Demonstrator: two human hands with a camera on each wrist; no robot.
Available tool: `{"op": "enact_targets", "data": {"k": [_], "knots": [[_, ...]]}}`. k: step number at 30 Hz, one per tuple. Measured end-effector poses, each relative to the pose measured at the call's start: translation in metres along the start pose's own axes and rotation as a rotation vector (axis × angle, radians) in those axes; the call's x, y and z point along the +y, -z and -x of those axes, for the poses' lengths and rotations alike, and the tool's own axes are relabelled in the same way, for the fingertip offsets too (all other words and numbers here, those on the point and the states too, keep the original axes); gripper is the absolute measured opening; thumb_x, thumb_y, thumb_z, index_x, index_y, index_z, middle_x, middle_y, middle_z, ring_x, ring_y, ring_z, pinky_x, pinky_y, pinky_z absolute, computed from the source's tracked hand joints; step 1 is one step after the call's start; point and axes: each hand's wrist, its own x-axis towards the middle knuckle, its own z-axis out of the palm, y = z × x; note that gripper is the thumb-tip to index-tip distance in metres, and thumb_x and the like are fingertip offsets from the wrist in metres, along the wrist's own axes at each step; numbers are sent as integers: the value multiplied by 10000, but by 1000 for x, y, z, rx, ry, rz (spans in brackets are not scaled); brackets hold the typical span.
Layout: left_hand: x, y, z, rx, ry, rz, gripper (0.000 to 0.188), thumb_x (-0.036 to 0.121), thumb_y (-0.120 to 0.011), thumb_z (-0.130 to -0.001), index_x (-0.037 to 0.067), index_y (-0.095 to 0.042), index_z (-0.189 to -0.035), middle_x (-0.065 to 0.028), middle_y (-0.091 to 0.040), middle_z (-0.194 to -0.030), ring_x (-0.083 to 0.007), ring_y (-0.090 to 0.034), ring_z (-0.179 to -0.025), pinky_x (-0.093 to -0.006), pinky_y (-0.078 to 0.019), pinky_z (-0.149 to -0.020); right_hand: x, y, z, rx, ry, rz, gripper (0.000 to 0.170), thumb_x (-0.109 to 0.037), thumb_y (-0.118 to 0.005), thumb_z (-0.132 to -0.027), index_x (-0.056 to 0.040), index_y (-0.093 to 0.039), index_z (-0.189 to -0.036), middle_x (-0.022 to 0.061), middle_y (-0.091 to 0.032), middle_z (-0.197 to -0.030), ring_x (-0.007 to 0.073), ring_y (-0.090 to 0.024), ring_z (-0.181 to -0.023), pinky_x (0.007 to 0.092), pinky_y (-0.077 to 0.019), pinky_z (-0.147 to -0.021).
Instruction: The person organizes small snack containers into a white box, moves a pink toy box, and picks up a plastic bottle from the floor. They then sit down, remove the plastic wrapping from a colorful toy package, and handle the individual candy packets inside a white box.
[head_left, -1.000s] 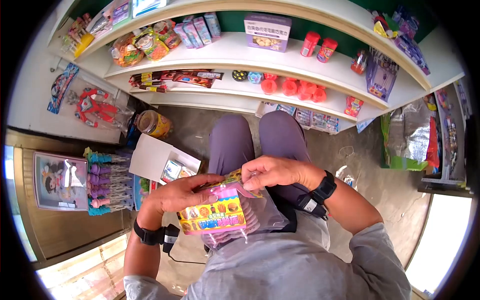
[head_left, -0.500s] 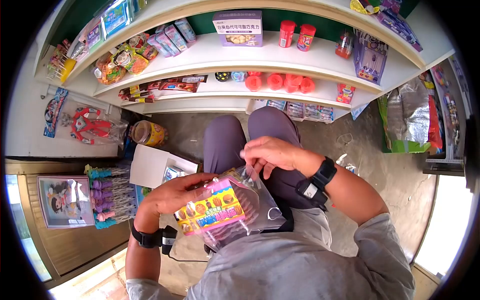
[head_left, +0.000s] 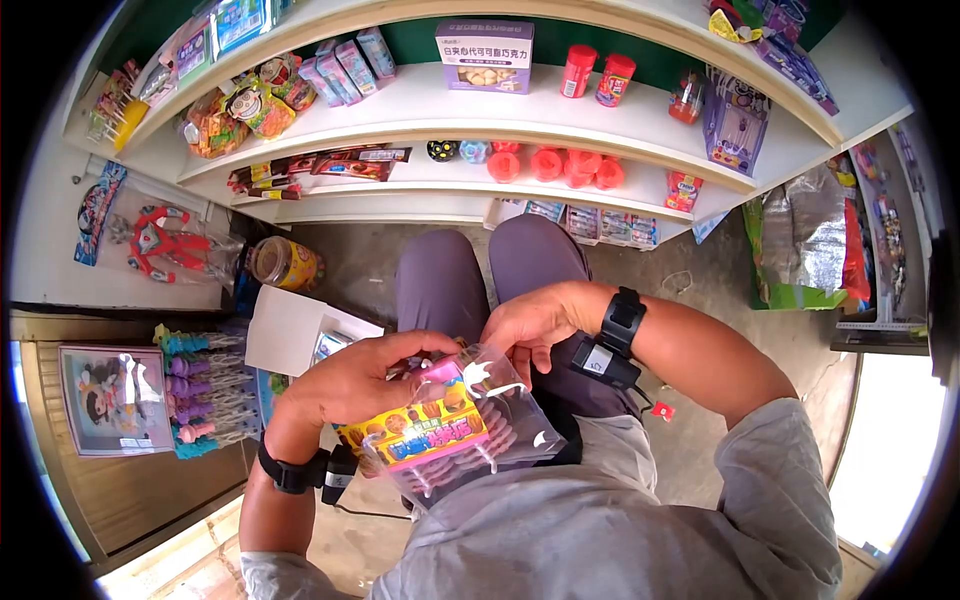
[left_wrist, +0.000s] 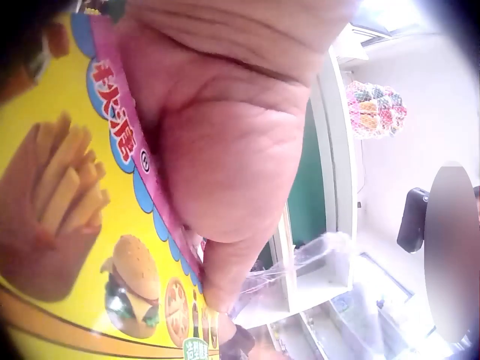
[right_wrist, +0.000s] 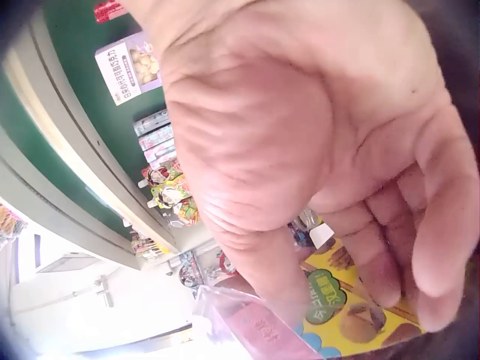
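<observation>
A candy pack (head_left: 430, 432) with a yellow and pink printed label of fries and burgers lies tilted over the lap. My left hand (head_left: 352, 382) grips its upper left edge; in the left wrist view the thumb runs along the pink border of the label (left_wrist: 82, 225). Clear plastic wrapping (head_left: 525, 425) covers rows of pinkish pieces and white sticks to the right of the label. My right hand (head_left: 540, 325) pinches the wrapping near its upper edge with curled fingers. In the right wrist view, loose film (right_wrist: 240, 319) stands beside that thumb, and the fingertips overlap the yellow label.
Shelves (head_left: 600, 125) with snacks and toys curve across the front. An opened white box (head_left: 285, 330) sits left of the knees, near a lidded jar (head_left: 285, 262). A green-edged bag (head_left: 800, 240) stands at right. A small red wrapper (head_left: 662, 411) is on the floor.
My right hand lifted off the pack's top edge, then came back down to the wrapping. The yellow flap at the top edge is no longer in view there. The left hand keeps its hold.
</observation>
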Motion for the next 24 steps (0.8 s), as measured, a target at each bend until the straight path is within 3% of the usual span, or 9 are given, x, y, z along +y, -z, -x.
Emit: {"op": "enact_targets", "data": {"k": [8, 11, 15, 18, 21, 24], "knots": [[-7, -3, 0, 19, -203, -69, 429, 158, -660, -1038, 101, -608, -1460, -125, -683, -1371, -262, -665, -1228, -363, -518, -1057, -21, -6, -13, 50, -85, 271, 360, -298, -763, -903, -28, -748, -1139, 99, -792, -1002, 198, -779, -818, 318, -604, -591], [-15, -4, 1, 18, -175, -28, 405, 157, -652, -1046, 99, -617, -1445, -126, -676, -1380, -261, -666, -1228, -365, -523, -1052, -23, -18, -10, 186, -25, 265, 237, -242, -757, -835, -55, -800, -974, 110, -791, -958, 233, -776, -802, 361, -611, -662], [-9, -5, 3, 19, -164, -14, 381, 165, -650, -1054, 94, -624, -1427, -134, -677, -1373, -255, -666, -1232, -366, -525, -1049, -11, -23, -14, 220, 10, 53, 261, -173, -774, -766, -13, -789, -973, 127, -771, -922, 267, -761, -791, 415, -650, -737], [-6, -5, 2, 11, -150, -26, 363, 172, -651, -1061, 89, -629, -1413, -138, -674, -1378, -250, -661, -1242, -368, -518, -1059, 1, -24, -17, 198, 63, 4, 349, -262, -755, -825, 4, -776, -1049, 137, -777, -946, 247, -772, -828, 397, -646, -744], [-6, -3, 0, 15, -165, -39, 353, 176, -658, -1063, 82, -632, -1402, -141, -667, -1400, -243, -650, -1263, -368, -507, -1073, 3, -32, -13, 269, 71, -11, 307, -236, -735, -830, 22, -768, -992, 154, -773, -928, 265, -774, -811, 400, -651, -743], [-7, 1, 4, 29, -146, 14, 352, 180, -663, -1065, 78, -631, -1400, -132, -656, -1431, -224, -633, -1286, -363, -495, -1085, 56, -8, -44, 365, -42, 1, 281, -222, -715, -842, 32, -752, -957, 173, -764, -925, 292, -778, -837, 414, -656, -745]]}}
